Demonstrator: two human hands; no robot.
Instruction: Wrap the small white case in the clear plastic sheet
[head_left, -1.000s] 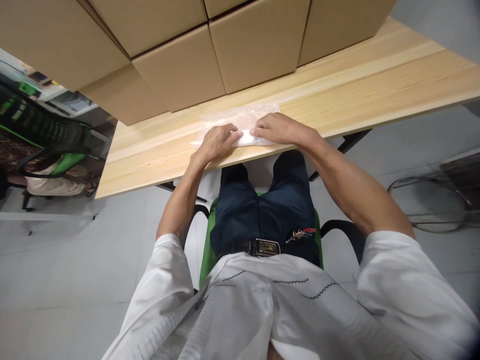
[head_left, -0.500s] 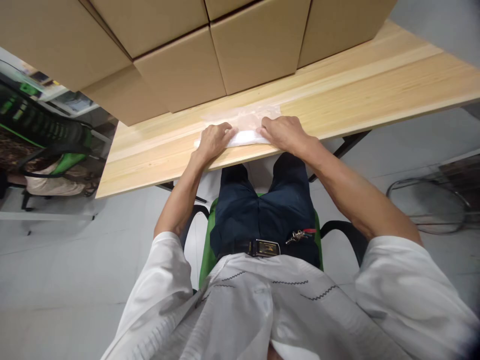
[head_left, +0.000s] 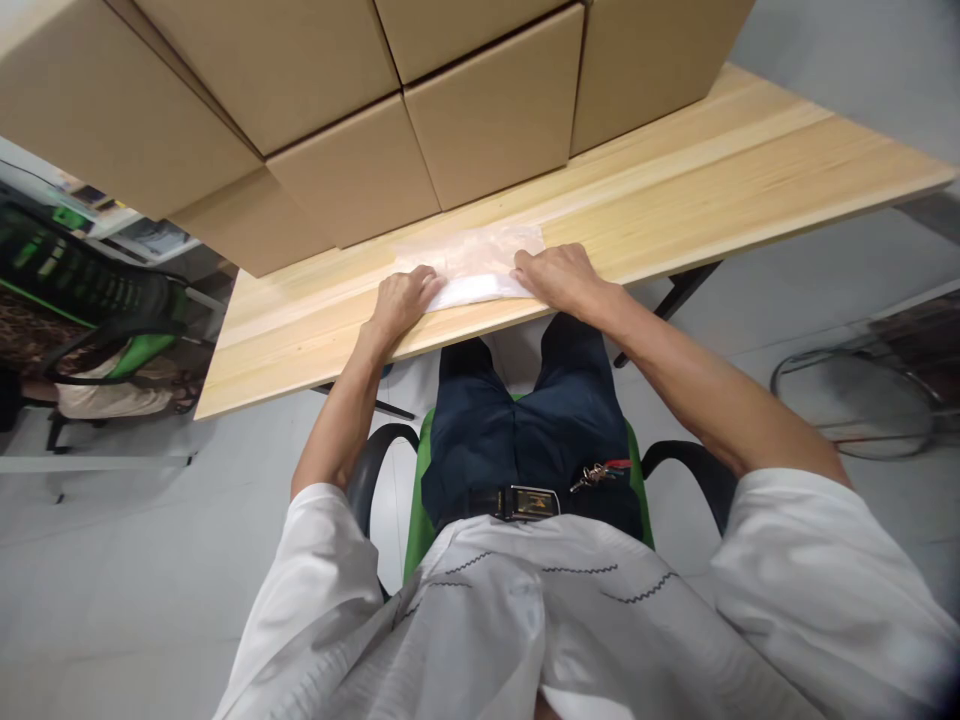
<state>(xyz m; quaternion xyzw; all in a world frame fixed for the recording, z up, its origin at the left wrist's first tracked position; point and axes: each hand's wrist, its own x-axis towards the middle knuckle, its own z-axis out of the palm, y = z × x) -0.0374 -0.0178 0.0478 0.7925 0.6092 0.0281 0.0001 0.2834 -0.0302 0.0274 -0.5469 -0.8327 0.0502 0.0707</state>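
Observation:
A clear, thin plastic bag or sheet (head_left: 484, 250) lies flat on the wooden table, close to its front edge. Along its near side runs a white folded strip (head_left: 478, 290); whether this is part of the plastic or something inside it I cannot tell. My left hand (head_left: 403, 302) rests at the strip's left end with fingers curled and closed on the plastic. At the right end my right hand (head_left: 561, 277) pinches the plastic between thumb and fingers. The undersides of both hands are hidden.
Large cardboard boxes (head_left: 495, 110) are stacked along the back of the wooden table (head_left: 675, 190). I sit on a green chair (head_left: 420, 490) with black armrests. To the left stand another chair (head_left: 82, 270) and part of a seated person (head_left: 112, 395). A round wire frame (head_left: 847, 405) is on the right.
My left hand has slid left along the strip, so the hands are farther apart and more white shows between them. The view has shifted slightly, with the boxes lower in it.

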